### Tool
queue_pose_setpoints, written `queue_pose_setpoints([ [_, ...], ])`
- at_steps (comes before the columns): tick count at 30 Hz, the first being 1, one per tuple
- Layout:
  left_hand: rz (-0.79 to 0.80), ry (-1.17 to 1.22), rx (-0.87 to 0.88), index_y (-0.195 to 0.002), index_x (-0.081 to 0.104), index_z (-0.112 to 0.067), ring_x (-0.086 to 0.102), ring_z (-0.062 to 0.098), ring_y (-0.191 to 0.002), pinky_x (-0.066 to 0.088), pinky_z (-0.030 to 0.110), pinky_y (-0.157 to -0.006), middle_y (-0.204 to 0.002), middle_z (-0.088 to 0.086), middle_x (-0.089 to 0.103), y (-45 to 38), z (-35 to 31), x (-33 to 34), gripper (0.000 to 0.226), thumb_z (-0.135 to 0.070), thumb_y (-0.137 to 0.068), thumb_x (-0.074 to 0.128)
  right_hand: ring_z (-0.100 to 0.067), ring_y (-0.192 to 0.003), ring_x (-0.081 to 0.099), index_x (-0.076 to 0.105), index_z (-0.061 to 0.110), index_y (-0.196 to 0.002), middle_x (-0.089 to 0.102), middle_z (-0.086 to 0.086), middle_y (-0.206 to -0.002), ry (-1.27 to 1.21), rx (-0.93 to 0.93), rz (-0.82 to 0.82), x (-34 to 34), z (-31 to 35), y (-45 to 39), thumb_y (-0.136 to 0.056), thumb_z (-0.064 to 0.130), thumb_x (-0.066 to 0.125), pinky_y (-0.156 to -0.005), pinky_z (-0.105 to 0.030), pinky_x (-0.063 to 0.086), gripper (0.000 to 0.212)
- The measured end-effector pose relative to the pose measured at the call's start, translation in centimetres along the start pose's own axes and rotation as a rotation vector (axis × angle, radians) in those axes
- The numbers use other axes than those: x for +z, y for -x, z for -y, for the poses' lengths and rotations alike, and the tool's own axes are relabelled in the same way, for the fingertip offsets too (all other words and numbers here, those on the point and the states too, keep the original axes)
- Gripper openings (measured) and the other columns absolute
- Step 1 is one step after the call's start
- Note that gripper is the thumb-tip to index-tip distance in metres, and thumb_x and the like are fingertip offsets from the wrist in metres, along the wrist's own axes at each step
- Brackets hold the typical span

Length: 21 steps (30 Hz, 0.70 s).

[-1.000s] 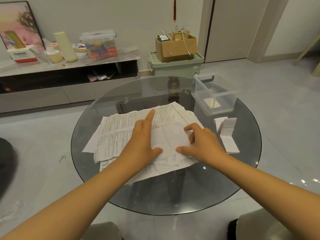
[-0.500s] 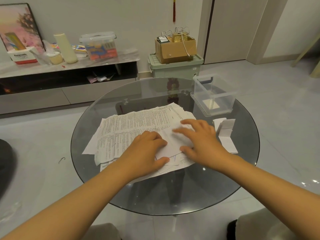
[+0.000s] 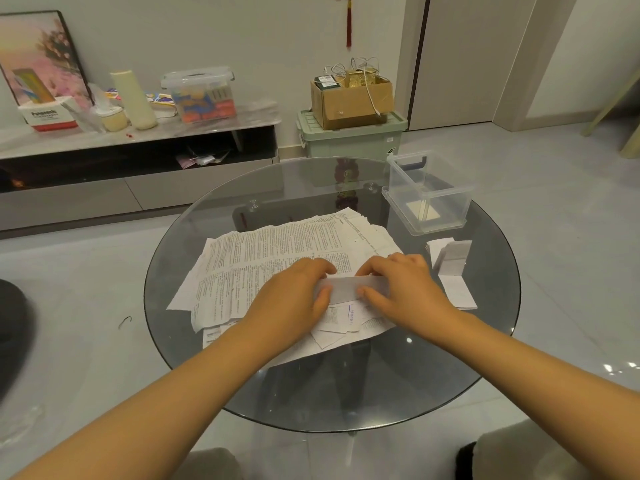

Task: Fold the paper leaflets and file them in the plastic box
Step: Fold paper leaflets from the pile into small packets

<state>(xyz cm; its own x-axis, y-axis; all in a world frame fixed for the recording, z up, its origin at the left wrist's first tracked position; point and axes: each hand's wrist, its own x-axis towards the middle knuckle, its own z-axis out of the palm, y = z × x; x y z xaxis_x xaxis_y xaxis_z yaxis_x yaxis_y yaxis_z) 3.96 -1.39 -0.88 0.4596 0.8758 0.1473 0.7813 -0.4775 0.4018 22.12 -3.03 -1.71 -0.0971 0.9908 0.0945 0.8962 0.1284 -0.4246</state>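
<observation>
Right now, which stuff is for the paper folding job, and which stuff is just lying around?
For the job:
- folded strip, pinched by left hand and right hand
- pile of leaflets
- clear plastic box
- folded leaflets beside it

Just lying around:
- cardboard box
- green bin
- tissue box
- picture

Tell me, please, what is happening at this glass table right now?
A person is folding a paper leaflet, pinching it between the left hand and right hand above a pile of printed sheets. The clear plastic box sits at the far right, with folded leaflets lying beside it.
</observation>
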Motion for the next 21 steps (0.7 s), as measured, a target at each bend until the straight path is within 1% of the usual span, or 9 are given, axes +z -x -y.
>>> queue_pose_setpoints([
  [2,0.007,-0.004,-0.017,-0.130,0.044,-0.025,0.052,0.013,-0.110,0.043,0.027,-0.092,-0.128,-0.005,0.049,-0.4,0.3,0.4,0.036,-0.028,-0.095,0.050,-0.023,-0.116,0.034,0.050,0.030,-0.120,0.054,-0.001,-0.119,-0.033,0.049,-0.003,0.3,0.2,-0.2,-0.090,0.039,0.055,-0.095,-0.029,0.027,0.032],
  [5,0.037,0.001,-0.050,-0.133,0.040,-0.027,0.047,0.011,-0.116,0.038,0.020,-0.092,-0.132,-0.006,0.042,-0.9,0.6,0.9,0.043,-0.026,-0.093,0.055,-0.022,-0.119,0.037,0.044,0.029,-0.127,0.052,0.002,-0.120,0.000,0.086,-0.024,0.6,0.0,-0.7,-0.085,0.041,0.062,-0.099,-0.031,0.028,0.047],
  [7,0.038,-0.019,-0.063,-0.132,0.043,-0.029,0.040,0.011,-0.120,0.032,0.016,-0.093,-0.132,-0.007,0.038,-1.1,0.7,1.1,0.042,-0.025,-0.092,0.057,-0.020,-0.119,0.037,0.042,0.030,-0.128,0.050,0.003,-0.123,0.030,0.090,-0.037,0.8,-0.3,-1.0,-0.082,0.043,0.066,-0.100,-0.031,0.026,0.054],
  [9,0.038,-0.046,-0.055,-0.127,0.048,-0.030,0.037,0.011,-0.120,0.028,0.017,-0.095,-0.129,-0.008,0.038,-1.2,0.8,1.1,0.038,-0.022,-0.091,0.058,-0.019,-0.120,0.033,0.042,0.034,-0.129,0.044,0.002,-0.126,0.038,0.102,-0.032,0.7,-0.6,-1.2,-0.080,0.043,0.068,-0.101,-0.030,0.025,0.056],
  [12,0.088,-0.067,-0.045,-0.119,0.055,-0.030,0.038,0.014,-0.119,0.031,0.023,-0.101,-0.126,-0.008,0.041,-1.2,1.1,0.9,0.031,-0.019,-0.091,0.059,-0.018,-0.120,0.029,0.045,0.038,-0.125,0.036,0.002,-0.128,0.055,0.102,-0.021,0.7,-0.8,-1.3,-0.083,0.036,0.067,-0.101,-0.029,0.026,0.048],
  [15,0.141,-0.073,-0.037,-0.115,0.059,-0.031,0.041,0.013,-0.117,0.035,0.027,-0.103,-0.125,-0.009,0.044,-1.1,1.2,0.4,0.027,-0.024,-0.090,0.060,-0.018,-0.119,0.030,0.052,0.038,-0.117,0.034,0.004,-0.128,0.062,0.088,-0.053,0.7,-0.7,-1.1,-0.087,0.022,0.064,-0.099,-0.028,0.027,0.036],
  [18,0.191,-0.044,-0.003,-0.116,0.061,-0.032,0.043,0.012,-0.113,0.037,0.030,-0.103,-0.121,-0.010,0.045,-0.6,1.0,0.2,0.028,-0.032,-0.088,0.062,-0.017,-0.114,0.031,0.061,0.032,-0.108,0.042,0.005,-0.122,0.124,0.003,-0.073,0.7,-0.8,-0.7,-0.090,0.012,0.054,-0.093,-0.025,0.024,0.028],
  [20,0.231,-0.003,0.025,-0.117,0.061,-0.031,0.046,0.010,-0.107,0.040,0.029,-0.099,-0.119,-0.011,0.045,-0.2,0.8,0.1,0.030,-0.033,-0.087,0.061,-0.015,-0.112,0.033,0.066,0.030,-0.104,0.051,0.007,-0.117,0.158,-0.072,-0.033,0.7,-0.6,-0.4,-0.092,0.015,0.049,-0.089,-0.024,0.020,0.026],
  [21,0.252,0.021,0.035,-0.118,0.061,-0.030,0.048,0.009,-0.104,0.042,0.027,-0.097,-0.119,-0.011,0.044,-0.1,0.6,0.0,0.031,-0.032,-0.088,0.060,-0.015,-0.112,0.036,0.067,0.029,-0.104,0.055,0.007,-0.115,0.136,-0.092,-0.011,0.6,-0.4,-0.3,-0.092,0.019,0.049,-0.089,-0.024,0.021,0.024],
])
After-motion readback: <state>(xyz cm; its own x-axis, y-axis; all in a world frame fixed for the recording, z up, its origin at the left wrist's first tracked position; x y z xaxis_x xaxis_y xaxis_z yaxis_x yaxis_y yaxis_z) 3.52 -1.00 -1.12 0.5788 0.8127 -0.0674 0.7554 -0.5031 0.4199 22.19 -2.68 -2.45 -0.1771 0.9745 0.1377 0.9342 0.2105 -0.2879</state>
